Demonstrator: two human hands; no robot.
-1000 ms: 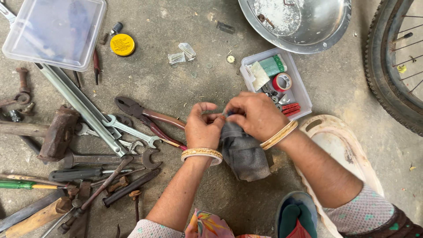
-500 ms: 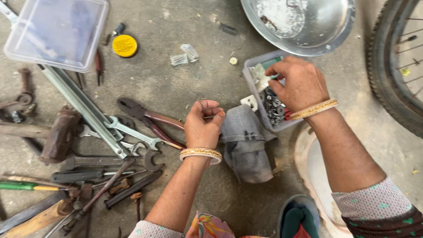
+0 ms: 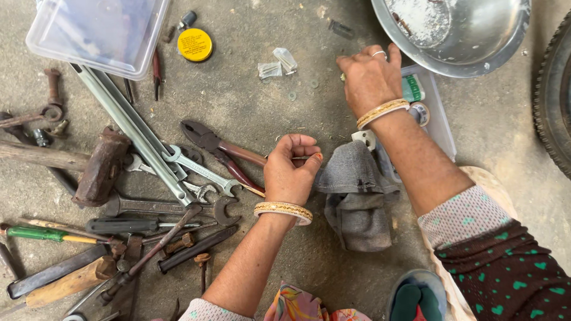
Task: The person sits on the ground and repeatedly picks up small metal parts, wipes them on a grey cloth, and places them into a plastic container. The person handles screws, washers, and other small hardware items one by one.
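Note:
My left hand (image 3: 291, 172) hovers over the concrete floor with its fingers curled, pinching a small thin metal piece (image 3: 299, 158) between thumb and fingertips. A crumpled grey cloth (image 3: 357, 199) lies just right of it. My right hand (image 3: 370, 77) reaches forward, palm down, to the floor left of a small clear plastic box (image 3: 437, 119) of small parts. Its fingertips are close to a few tiny washers (image 3: 292, 95) and are hidden from view. Both wrists wear bangles.
A steel bowl (image 3: 470, 35) sits at the top right and a bicycle tyre (image 3: 553, 113) at the right edge. Red-handled pliers (image 3: 223, 151), spanners (image 3: 196, 169), a hammer (image 3: 101, 169), a metal bar (image 3: 128, 122) and other tools cover the left. A clear lid (image 3: 101, 30) and a yellow tin (image 3: 194, 44) lie beyond.
My right hand left the cloth, went to the plastic box, then moved left onto the floor beside it. My left hand stayed in place, still pinched shut.

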